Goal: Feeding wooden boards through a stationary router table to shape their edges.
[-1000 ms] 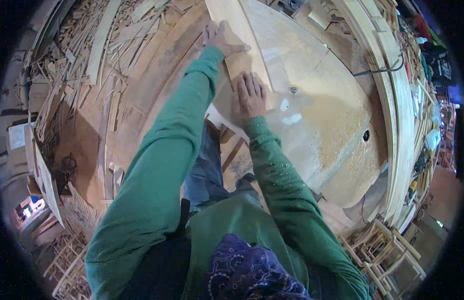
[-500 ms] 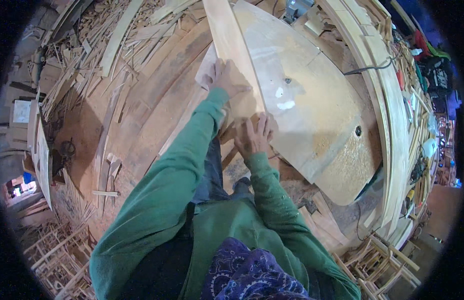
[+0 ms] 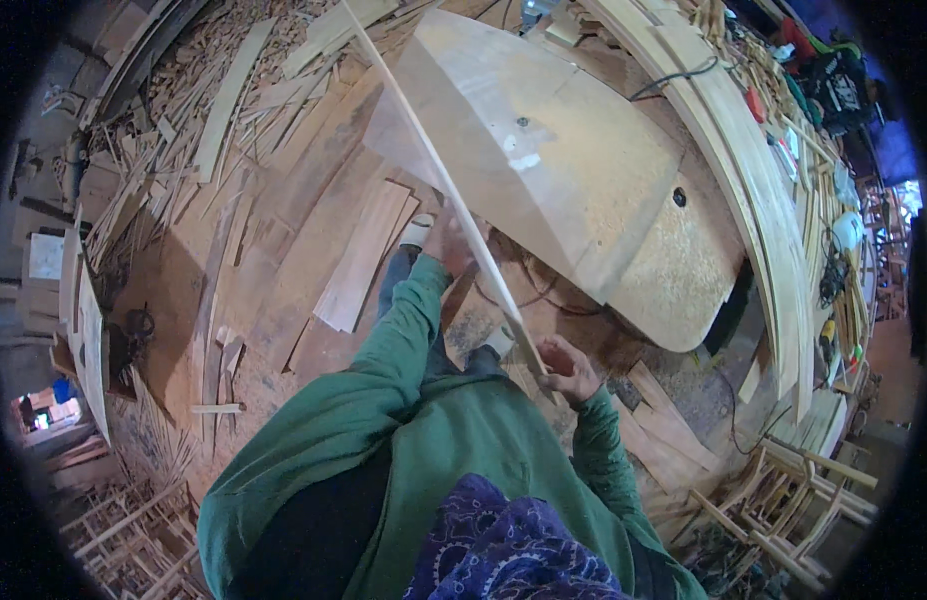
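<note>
- A long pale board (image 3: 500, 285) is held up on its narrow edge, its length run from eleven o'clock down towards five o'clock, between the two hands.
- The left hand (image 3: 453, 245) is set against the board's nine o'clock side, about midway along; the fingers are blurred and partly hidden by the board, so whether they are spread or pressed together cannot be told.
- The right hand (image 3: 571, 372) is placed at the board's lower end, on its three o'clock side; the fingers are curled, and the board's end is pinched between thumb and fingertips, with the palm kept clear.
- From the right hand, most of the board is stretched away towards eleven o'clock, beyond the fingertips.
- A large pale panel (image 3: 613, 170), pierced by two small holes, is seen at one o'clock from the hands; its far-left part is crossed by the board in view.
- Flat slats (image 3: 366, 255) are laid at nine o'clock from the left hand.
- Long curved planks (image 3: 753, 170) are stacked at two o'clock, past the panel.
- Thin scrap strips (image 3: 228, 100) are heaped at ten o'clock.
</note>
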Demonstrator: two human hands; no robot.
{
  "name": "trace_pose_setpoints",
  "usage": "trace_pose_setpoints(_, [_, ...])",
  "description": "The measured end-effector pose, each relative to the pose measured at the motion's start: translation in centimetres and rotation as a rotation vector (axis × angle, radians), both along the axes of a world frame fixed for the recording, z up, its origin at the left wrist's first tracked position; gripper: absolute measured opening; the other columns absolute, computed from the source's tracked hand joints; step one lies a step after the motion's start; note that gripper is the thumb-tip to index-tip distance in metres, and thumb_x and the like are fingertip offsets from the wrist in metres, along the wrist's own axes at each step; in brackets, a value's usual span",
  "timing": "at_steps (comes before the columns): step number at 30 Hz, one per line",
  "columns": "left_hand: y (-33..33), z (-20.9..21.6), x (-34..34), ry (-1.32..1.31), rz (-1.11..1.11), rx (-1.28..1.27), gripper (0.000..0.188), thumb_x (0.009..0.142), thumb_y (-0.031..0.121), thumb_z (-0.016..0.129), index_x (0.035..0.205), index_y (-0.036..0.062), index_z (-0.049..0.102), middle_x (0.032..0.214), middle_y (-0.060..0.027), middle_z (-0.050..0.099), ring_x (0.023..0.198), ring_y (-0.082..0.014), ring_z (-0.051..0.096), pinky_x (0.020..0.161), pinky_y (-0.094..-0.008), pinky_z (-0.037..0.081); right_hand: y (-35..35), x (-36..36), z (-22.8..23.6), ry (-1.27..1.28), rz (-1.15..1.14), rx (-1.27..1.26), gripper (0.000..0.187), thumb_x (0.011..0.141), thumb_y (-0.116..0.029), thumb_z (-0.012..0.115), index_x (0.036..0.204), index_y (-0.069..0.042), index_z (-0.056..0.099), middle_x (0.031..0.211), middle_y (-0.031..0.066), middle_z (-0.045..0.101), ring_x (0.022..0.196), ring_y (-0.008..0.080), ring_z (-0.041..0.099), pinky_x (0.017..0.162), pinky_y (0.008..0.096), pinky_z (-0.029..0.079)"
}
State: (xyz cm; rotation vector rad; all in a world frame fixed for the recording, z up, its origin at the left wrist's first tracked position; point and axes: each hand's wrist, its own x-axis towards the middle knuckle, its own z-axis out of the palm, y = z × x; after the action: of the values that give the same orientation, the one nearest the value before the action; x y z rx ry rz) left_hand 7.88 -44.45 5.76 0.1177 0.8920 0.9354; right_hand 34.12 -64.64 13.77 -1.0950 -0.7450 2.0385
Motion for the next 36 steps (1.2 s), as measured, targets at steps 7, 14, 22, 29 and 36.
trace_pose_setpoints(7, [-4.8,-2.7,1.9,-0.138,0.130,0.063,0.042,0.096,0.026,0.064,0.132,0.0066,0.052,0.123,-0.0121,0.063,0.117,-0.0278,0.060,0.105,-0.0442,0.048,-6.7,3.1,-2.7,-0.241,-0.168,0.042,0.057,0.081,-0.003,0.074,0.135,0.000,0.056,0.121,0.0050,0.065,0.111,0.0163,0.060,0.098,0.0306,0.047])
trace_pose_setpoints(14, [-7.5,1.6,5.2,-0.185,-0.101,0.182,0.053,0.094,0.018,0.067,0.139,0.0007,0.045,0.133,-0.0132,0.058,0.126,-0.0280,0.055,0.110,-0.0450,0.043,-10.9,6.3,-2.9,-0.417,-0.120,0.051,0.048,0.084,-0.007,0.076,0.129,-0.001,0.060,0.119,0.0054,0.065,0.108,0.0151,0.060,0.095,0.0323,0.049])
trace_pose_setpoints(22, [-7.1,8.0,14.9,-0.178,-0.508,0.355,0.034,0.090,-0.001,0.067,0.123,0.0023,0.061,0.116,-0.0074,0.067,0.107,-0.0203,0.066,0.091,-0.0352,0.056,-11.8,6.9,-3.1,-0.666,-0.522,0.136,0.063,0.076,-0.014,0.087,0.128,0.000,0.055,0.117,0.0088,0.067,0.104,0.0164,0.064,0.090,0.0317,0.053])
trace_pose_setpoints(29, [-8.5,10.9,23.4,0.029,-1.036,0.457,0.033,0.087,0.004,0.073,0.118,0.0024,0.064,0.112,-0.0050,0.067,0.101,-0.0147,0.063,0.089,-0.0323,0.053,-15.7,6.7,-5.1,-0.715,-1.068,0.030,0.039,0.085,-0.035,0.079,0.101,-0.001,0.070,0.083,0.0025,0.069,0.069,0.0126,0.061,0.066,0.0277,0.052])
trace_pose_setpoints(36, [-15.8,12.0,32.4,-0.274,-1.411,0.536,0.054,0.086,0.004,0.071,0.137,0.0012,0.053,0.126,-0.0064,0.062,0.114,-0.0174,0.058,0.101,-0.0337,0.046,-22.9,4.5,-10.9,-0.864,-1.654,-0.084,0.052,0.093,-0.039,0.069,0.062,0.002,0.059,0.054,-0.0003,0.044,0.054,0.0106,0.040,0.050,0.0339,0.034])
